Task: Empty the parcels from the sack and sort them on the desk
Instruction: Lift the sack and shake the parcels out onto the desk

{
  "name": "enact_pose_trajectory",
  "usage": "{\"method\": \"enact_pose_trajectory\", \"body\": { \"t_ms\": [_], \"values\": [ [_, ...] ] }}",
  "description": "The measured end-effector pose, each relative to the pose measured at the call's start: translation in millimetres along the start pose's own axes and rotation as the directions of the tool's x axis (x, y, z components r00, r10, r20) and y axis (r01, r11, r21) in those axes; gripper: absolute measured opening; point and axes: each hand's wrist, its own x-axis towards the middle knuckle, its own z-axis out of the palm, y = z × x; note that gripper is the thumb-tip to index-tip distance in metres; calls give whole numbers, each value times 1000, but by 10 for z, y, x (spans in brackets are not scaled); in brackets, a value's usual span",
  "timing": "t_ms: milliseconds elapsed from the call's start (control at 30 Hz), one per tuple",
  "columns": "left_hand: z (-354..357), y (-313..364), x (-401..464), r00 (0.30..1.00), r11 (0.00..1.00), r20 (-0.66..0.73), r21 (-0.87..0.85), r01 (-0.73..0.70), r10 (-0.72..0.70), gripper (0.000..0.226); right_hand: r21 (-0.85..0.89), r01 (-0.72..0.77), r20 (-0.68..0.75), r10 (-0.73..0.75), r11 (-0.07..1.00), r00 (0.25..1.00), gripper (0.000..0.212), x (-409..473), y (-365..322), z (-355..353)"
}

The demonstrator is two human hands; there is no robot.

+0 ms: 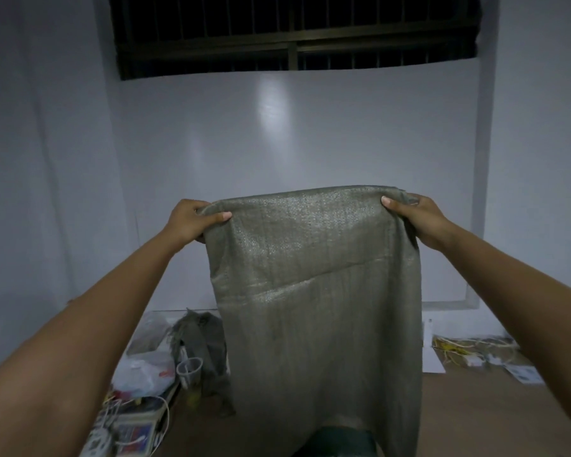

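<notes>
Hands, two (192,222) (412,219), grip one sack (317,291) above desk (491,417)

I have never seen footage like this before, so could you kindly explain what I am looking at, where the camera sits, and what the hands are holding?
There is no machine here. A person wears one camera on the head, looking forward and down along both bare arms. The left hand and right hand each grip a top corner of a grey-green woven sack, held up so it hangs over a brown desk. At the desk's left edge lie plastic bags, a clear cup and boxes with cables; at the right, papers and yellow cords. No parcels are clearly visible.
</notes>
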Motion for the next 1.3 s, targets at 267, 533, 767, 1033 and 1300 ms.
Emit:
{"method": "enact_pose_trajectory", "body": {
  "t_ms": [267,533,767,1033,1300],
  "values": [
    [-44,-90,-37,998,951,66,-307,42,-23,18,24,23,-107,-20,999,994,102,313,330,-87],
    [-95,-47,-70,993,939,116,-345,3,39,15,108,-35,-246,61,994,967,54,68,125,178],
    [-98,-85,-135,984,917,139,-395,-47,110,24,-10,-1,-270,-1,1000,963,39,32,113,208],
    [-55,-127,-128,961,916,211,-393,-84,179,15,-134,151,-146,-170,979,974,20,22,144,176],
    [-112,-121,-80,930,899,367,-413,144,20,35,100,-60,190,40,993,981,30,3,87,36]
  ]
}}
